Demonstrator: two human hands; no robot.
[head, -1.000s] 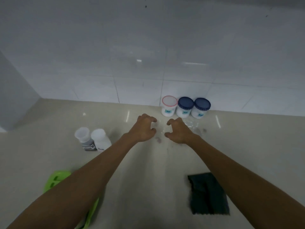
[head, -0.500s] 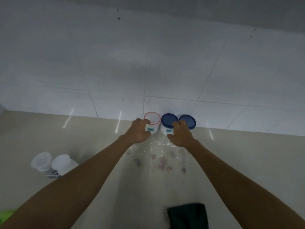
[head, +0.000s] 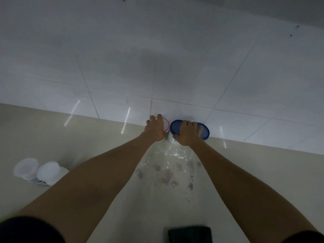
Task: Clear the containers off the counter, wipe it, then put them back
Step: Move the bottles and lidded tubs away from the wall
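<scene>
Most of the lower view is filled by the pale tabletop, met at the back by a tiled wall. A wet spill with purplish stains is spread just in front of three containers set in a row against that wall, and a dark cloth is laid at the near edge. Two white tubs are seen well apart at the left.

The red-rimmed container is covered from above by the left hand, whose fingers are curled over its far rim. The near blue-lidded container is gripped by the right hand, its fingers spread across the lid and the thumb pressed to the white side. Whether the second blue-lidded container, just beside it, is also touched cannot be told.

The clearing step is judged barely begun. Both held containers should be lifted straight up, not dragged through the wet. The hold on the lid should be trusted only if that lid is felt to be tight; otherwise the body should be clasped lower.
</scene>
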